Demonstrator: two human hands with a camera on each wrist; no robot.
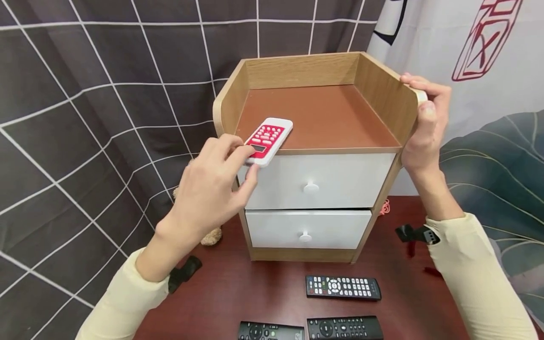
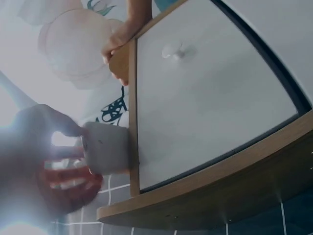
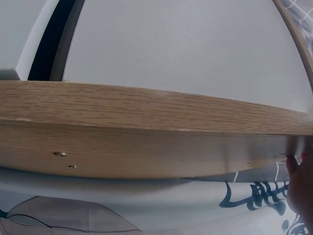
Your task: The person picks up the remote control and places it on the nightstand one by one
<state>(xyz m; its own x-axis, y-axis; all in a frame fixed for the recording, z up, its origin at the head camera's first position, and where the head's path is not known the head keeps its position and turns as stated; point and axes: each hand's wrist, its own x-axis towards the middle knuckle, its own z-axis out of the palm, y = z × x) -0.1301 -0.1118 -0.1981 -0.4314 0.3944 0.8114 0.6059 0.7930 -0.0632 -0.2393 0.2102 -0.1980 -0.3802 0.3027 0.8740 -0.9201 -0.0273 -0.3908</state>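
Note:
A white remote with a red face (image 1: pixel 268 137) tilts over the front left edge of the cabinet's brown top (image 1: pixel 314 113). My left hand (image 1: pixel 208 184) pinches its near end between thumb and fingers; in the left wrist view the remote's pale underside (image 2: pixel 108 148) shows beside the cabinet edge. My right hand (image 1: pixel 427 123) grips the upper front corner of the cabinet's right side panel (image 1: pixel 382 94), thumb in front and fingers over the top. In the right wrist view only part of that hand (image 3: pixel 301 191) shows, at the panel's far end.
Two white drawers (image 1: pixel 310 182) with round knobs face me. On the dark red table (image 1: pixel 204 297) lie three black remotes, one (image 1: pixel 343 287) nearer the cabinet and two (image 1: pixel 345 327) (image 1: pixel 271 331) along the bottom edge. A fuzzy brown object (image 1: pixel 211 237) sits left of the cabinet.

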